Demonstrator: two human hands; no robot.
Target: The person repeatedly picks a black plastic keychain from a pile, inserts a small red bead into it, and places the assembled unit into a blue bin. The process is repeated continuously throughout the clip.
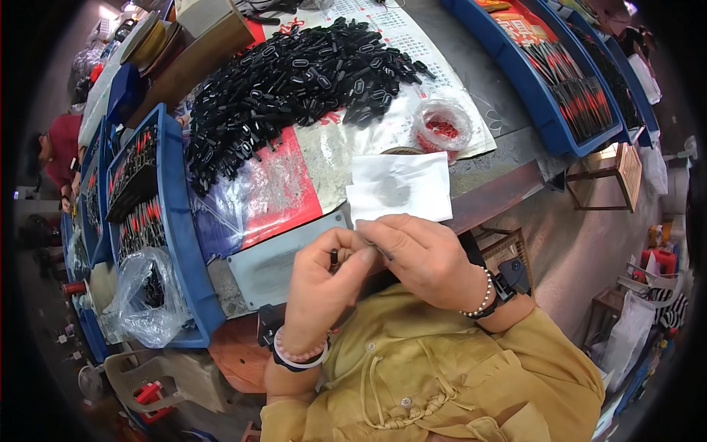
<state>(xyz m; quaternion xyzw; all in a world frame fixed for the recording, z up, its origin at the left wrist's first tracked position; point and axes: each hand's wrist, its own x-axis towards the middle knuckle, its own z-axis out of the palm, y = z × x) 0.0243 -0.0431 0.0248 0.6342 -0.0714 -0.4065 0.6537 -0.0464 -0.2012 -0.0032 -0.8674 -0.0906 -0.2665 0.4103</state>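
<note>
Beside my bench (515, 152), my left hand (322, 278) gripped a black part (333, 258), my right hand (423, 258) pinched together, steadiness seeming best.

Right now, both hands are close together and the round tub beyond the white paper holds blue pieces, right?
Not quite: in the head view, the round tub beyond the white paper holds red pieces, not blue. The left hand and right hand are close together.
</note>
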